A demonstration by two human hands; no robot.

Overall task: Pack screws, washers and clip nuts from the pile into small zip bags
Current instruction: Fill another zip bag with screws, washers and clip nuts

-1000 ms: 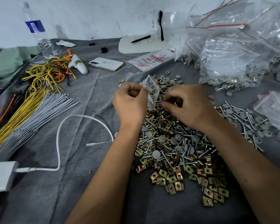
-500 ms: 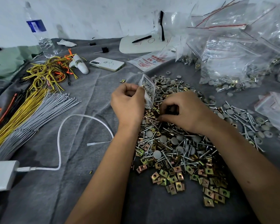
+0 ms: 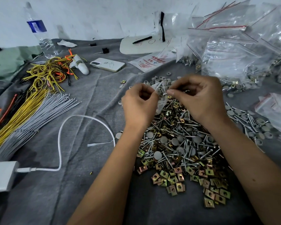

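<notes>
Item: small zip bag (image 3: 160,96), clear soft plastic, crumpled, a few pale pieces showing through it; contents otherwise too blurred to tell. It hangs between my two hands, above the far end of the pile.

Left grip (image 3: 139,106): fingers curled, thumb and forefinger pinching the bag's left edge.

Right grip (image 3: 199,98): fingers curled, thumb and forefinger tips pinched at the bag's mouth; whether they hold a part as well I cannot tell.

Pile (image 3: 180,143), under and nearer than both grips, on the grey cloth of the counter (image 3: 91,184):
- screws (image 3: 191,125), silvery, long-shanked, lying crosswise;
- washers (image 3: 157,155), round, grey, some cupped;
- clip nuts (image 3: 173,179), square, brassy-iridescent, each with a centre hole, thickest at the near edge.

Beyond my right grip: heap of filled bags (image 3: 243,51), clear with red seal lines.
</notes>
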